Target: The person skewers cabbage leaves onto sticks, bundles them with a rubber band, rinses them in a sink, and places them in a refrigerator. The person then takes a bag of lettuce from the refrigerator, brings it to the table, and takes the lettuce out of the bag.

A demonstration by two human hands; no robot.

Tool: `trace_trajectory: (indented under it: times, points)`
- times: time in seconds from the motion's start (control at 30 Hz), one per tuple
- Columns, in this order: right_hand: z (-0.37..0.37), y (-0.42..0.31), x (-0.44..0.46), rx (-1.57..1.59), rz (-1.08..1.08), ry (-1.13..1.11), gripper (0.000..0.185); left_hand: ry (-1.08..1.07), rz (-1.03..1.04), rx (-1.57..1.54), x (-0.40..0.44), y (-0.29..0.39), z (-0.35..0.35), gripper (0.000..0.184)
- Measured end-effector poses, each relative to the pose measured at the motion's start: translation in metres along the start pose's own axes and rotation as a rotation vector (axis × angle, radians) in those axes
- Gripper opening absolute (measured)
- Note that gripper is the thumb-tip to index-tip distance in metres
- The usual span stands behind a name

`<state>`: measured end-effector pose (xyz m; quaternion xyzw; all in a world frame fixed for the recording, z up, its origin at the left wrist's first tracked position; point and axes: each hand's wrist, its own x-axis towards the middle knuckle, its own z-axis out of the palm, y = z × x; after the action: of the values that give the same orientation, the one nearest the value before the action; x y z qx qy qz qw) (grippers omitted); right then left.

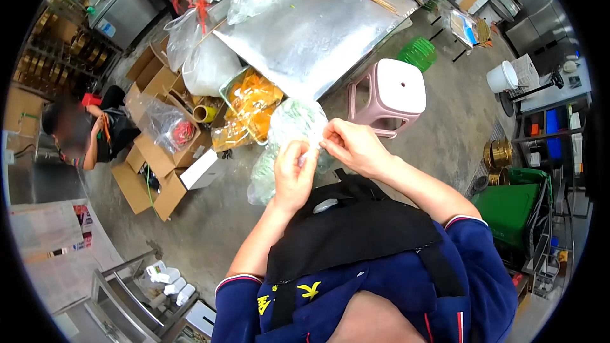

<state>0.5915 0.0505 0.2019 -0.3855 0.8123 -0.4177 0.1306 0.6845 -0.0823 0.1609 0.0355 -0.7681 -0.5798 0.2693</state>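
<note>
A clear plastic bag with green contents (293, 121) is in front of me, beside the corner of the metal table (311, 32). My left hand (295, 174) is closed, its fingers pinching the bag's gathered plastic. My right hand (356, 146) is closed too, thumb and fingers pinching the same bag just to the right. The two hands are close together, slightly apart. Below them hangs more of the green-filled plastic, partly hidden by my left hand. Orange packets (253, 103) in a basket lie just left of the bag.
A pink-white stool (406, 87) stands to the right, with a green basket (417, 54) behind it. Open cardboard boxes (155, 181) are on the floor at the left. Another person (95, 130) is at the far left. A green bin (508, 209) stands at the right.
</note>
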Motion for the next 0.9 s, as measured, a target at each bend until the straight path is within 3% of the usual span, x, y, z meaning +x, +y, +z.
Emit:
trace_trajectory:
  times: [0.07,0.17,0.27,0.33,0.43,0.57,0.7,0.8,0.83,0.9]
  points:
    - [-0.009,0.017,0.035,-0.156,-0.248,0.077,0.01,0.032,0.007,-0.001,0.034,-0.012,0.007,0.008]
    - [-0.031,0.03,0.086,-0.254,-0.296,0.161,0.01,0.106,0.087,0.077,0.086,-0.027,0.018,0.009]
    - [-0.062,0.052,0.137,0.076,0.004,0.008,0.014,0.133,0.135,0.113,0.138,-0.03,0.028,0.011]
    - [-0.084,0.074,0.173,0.634,0.144,-0.152,0.014,0.131,0.058,0.119,0.169,-0.04,0.038,0.011]
    - [-0.115,0.1,0.226,0.766,0.155,-0.355,0.013,0.186,-0.02,0.187,0.22,-0.056,0.057,0.018]
    - [-0.137,0.153,0.294,0.862,0.192,-0.536,0.013,0.072,-0.151,0.362,0.277,-0.107,0.084,0.027]
    - [-0.138,0.23,0.344,1.228,0.468,-0.58,0.013,0.127,-0.376,0.331,0.327,-0.155,0.112,0.021]
    - [-0.127,0.282,0.369,0.978,0.478,-0.551,0.013,0.002,-0.533,0.542,0.35,-0.177,0.127,0.02]
    - [-0.131,0.284,0.375,0.885,0.443,-0.607,0.016,0.088,-0.573,0.537,0.352,-0.18,0.131,0.018]
    - [-0.134,0.287,0.39,0.677,0.353,-0.617,0.018,0.07,-0.479,0.649,0.36,-0.188,0.131,0.017]
